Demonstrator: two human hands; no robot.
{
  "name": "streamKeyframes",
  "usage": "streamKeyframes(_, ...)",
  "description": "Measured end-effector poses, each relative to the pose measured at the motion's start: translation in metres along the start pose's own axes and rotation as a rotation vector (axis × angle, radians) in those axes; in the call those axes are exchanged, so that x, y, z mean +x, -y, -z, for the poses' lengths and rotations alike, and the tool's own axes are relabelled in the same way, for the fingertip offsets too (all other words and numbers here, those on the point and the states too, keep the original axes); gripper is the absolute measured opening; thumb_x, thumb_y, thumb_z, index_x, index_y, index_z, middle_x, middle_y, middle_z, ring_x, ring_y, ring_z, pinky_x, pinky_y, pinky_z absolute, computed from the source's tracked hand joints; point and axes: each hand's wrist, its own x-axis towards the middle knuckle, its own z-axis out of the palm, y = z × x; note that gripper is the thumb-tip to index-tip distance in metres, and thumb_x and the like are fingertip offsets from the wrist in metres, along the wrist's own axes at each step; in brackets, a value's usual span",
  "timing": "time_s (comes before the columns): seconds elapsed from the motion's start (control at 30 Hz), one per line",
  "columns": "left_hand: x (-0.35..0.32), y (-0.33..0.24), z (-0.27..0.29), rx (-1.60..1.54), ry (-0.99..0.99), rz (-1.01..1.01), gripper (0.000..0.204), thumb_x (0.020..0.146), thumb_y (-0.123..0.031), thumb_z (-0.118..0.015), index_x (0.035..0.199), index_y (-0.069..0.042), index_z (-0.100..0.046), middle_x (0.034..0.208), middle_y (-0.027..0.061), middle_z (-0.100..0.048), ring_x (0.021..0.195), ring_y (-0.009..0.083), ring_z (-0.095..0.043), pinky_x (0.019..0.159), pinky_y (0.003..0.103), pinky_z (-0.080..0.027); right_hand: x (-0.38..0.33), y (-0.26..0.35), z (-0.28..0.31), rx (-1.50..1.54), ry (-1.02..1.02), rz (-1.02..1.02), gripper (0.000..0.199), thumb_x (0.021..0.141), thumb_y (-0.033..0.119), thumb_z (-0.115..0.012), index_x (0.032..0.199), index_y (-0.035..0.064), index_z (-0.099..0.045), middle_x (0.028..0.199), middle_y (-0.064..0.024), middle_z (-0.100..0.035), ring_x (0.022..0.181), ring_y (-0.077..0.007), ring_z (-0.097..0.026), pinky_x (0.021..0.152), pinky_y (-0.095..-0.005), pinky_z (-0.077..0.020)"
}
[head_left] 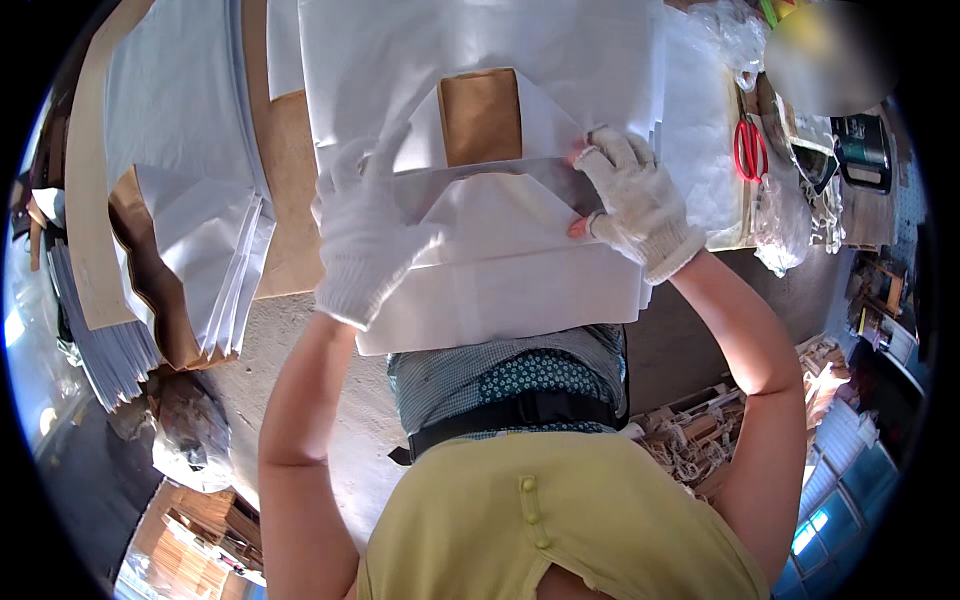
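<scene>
Gloves (642, 200) and paper sack (515, 295) are white, twelve-o'clock flap (481, 118) brown, six-o'clock blouse (600, 505) yellow-green, lap garment (550, 382) pale-dotted teal.

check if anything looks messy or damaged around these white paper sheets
Yes. At lower right, what look like wood scraps lie in a jumbled heap. At left, the white-and-brown paper stack fans unevenly along its near edge. The right hand shows a bare thumb tip past its white glove, perhaps worn or cut.

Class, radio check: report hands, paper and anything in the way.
Left hand and right hand, both gloved, open at the white paper. Paper partly folded, brown patch showing. Red scissors off right, clear of hands.
</scene>
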Motion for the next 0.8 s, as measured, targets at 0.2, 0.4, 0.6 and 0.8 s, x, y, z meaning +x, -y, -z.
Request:
streamKeyframes(0.2,0.040,0.006,-0.001,-0.376,0.128,-0.068,0.058,0.074,-0.022,-0.093,0.130,-0.012,-0.076,0.106,0.0126,-0.069,0.105,0.0283,-0.063,0.099,0.042,-0.050,0.014,-0.005,-0.004,-0.039,-0.077,-0.150,0.096,0.056,0.025,-0.097,0.143,0.0117,-0.059,0.166,-0.0185,-0.040,0.159,-0.0394,-0.030,0.131,-0.0472,-0.0285)
streamKeyframes(0.4,0.026,0.008,-0.023,-0.376,0.023,-0.122,0.028,0.070,-0.001,-0.088,0.097,-0.009,-0.085,0.103,0.0073,-0.063,0.099,0.0227,-0.063,0.084,0.034,-0.057,-0.008,-0.011,-0.015,0.050,-0.087,-0.143,0.086,0.060,0.021,-0.095,0.141,0.0211,-0.066,0.169,-0.0073,-0.042,0.160,-0.0364,-0.030,0.132,-0.0509,-0.0263)
streamKeyframes(0.6,0.000,-0.001,-0.032,-0.473,0.010,-0.100,0.033,0.068,0.010,-0.082,0.093,-0.011,-0.084,0.109,0.0079,-0.065,0.106,0.0255,-0.064,0.085,0.033,-0.060,-0.023,-0.006,-0.030,0.007,-0.135,-0.088,0.064,0.070,0.017,-0.089,0.132,0.0194,-0.073,0.159,-0.0055,-0.056,0.155,-0.0344,-0.041,0.131,-0.0521,-0.0281)
streamKeyframes(0.8,-0.003,-0.010,-0.018,-0.251,0.250,-0.325,0.011,0.075,-0.015,-0.082,0.085,-0.020,-0.082,0.112,0.0075,-0.069,0.114,0.0333,-0.064,0.091,0.042,-0.057,-0.013,-0.001,-0.035,0.022,-0.287,0.095,0.041,0.086,0.020,-0.074,0.127,0.0107,-0.076,0.146,-0.0106,-0.067,0.145,-0.0362,-0.054,0.129,-0.0530,-0.0310)
